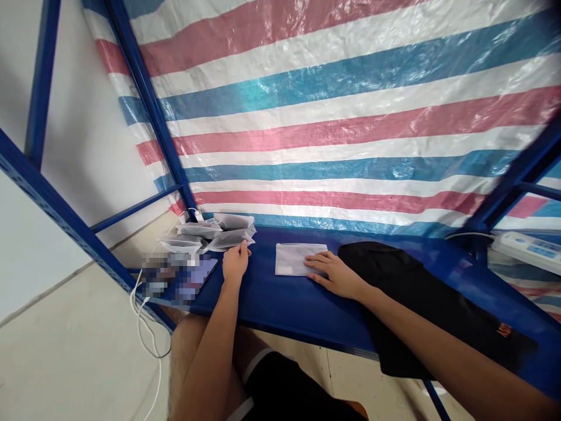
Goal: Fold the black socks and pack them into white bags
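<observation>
A flat, whitish zip pouch [290, 261] lies on the blue shelf in the middle. My right hand [332, 272] rests on the pouch's right part, fingers stretched out and lying flat. To the left, my left hand [235, 261] has its fingers curled in and closed. Its fingertips are at the front edge of a puffed-out pale pouch [228, 240]; whether they pinch it is hidden. Several similar pouches, among them one farther left [180, 244] and one at the back [234, 222], sit bunched together there.
A phone-like device [198, 280], partly blurred, lies at the shelf's left end beside white cables [141, 318]. Black cloth [407, 298] covers part of the right side. A power strip [528, 248] is at far right. Blue posts [151, 111] and a striped sheet [307, 140] bound the shelf [280, 304].
</observation>
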Tool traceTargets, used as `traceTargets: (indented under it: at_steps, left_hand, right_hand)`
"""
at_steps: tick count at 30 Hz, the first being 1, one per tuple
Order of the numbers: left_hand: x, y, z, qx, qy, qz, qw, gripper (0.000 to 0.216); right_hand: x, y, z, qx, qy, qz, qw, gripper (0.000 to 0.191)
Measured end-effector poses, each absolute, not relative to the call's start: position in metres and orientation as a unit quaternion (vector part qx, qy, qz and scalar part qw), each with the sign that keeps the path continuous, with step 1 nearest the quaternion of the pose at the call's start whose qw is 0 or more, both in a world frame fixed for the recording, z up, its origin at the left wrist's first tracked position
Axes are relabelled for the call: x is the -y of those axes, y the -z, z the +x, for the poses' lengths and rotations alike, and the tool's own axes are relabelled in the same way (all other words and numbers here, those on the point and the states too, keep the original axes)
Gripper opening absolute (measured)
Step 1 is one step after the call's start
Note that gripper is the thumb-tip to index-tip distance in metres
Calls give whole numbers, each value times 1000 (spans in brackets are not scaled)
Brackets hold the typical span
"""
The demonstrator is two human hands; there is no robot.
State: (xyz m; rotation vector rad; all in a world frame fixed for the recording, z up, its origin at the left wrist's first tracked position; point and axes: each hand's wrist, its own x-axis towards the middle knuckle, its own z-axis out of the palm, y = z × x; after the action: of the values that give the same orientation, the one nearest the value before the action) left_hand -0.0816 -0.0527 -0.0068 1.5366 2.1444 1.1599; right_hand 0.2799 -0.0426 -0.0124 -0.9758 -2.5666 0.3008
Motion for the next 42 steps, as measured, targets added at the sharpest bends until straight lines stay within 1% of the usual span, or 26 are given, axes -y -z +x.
traceTargets:
  at_steps: [5,9,11,14,17,19,21,22,24,27,29,35,38,40,42]
  left_hand:
    - [53,4,-80,-753,-386,521,112,57]
    - [57,4,-74,-755,-368,530,116,59]
    - [61,5,-66,-733,-357,568,111,59]
    - [70,5,-47,-666,-353,655,57,52]
    - [85,5,-23,-579,-341,740,2,41]
    - [101,6,-9,-521,-302,798,14,43]
    - [121,10,2,-484,-253,837,43,47]
    - [132,12,5,-478,-236,844,52,49]
    - [151,17,6,-487,-220,844,52,54]
    - [164,23,-3,-519,-220,826,32,60]
    - [162,26,-11,-532,-218,818,27,61]
    - [131,32,-24,-592,-221,775,15,58]
    - [114,35,-23,-619,-228,751,2,57]
    - [106,35,-21,-638,-224,737,-14,55]
    - [101,33,-19,-653,-223,723,-33,53]
  right_hand:
    - [44,10,281,917,-120,-322,202,50]
    - [50,6,279,933,-158,-269,183,47]
    - [53,5,277,939,-178,-241,169,49]
    - [53,4,276,939,-173,-231,185,51]
    - [44,0,286,910,-95,-319,246,50]
    - [34,-1,300,864,-24,-430,260,55]
    - [23,1,317,815,17,-538,216,62]
    - [18,4,325,799,18,-573,181,64]
    - [11,9,337,794,-14,-594,127,69]
    - [7,16,340,817,-82,-557,126,76]
    - [10,18,335,832,-97,-528,136,76]
    - [34,23,312,872,-51,-467,138,69]
    - [49,19,299,881,-48,-449,141,64]
    - [64,8,290,900,-75,-404,144,61]
    - [83,-8,284,923,-139,-331,134,62]
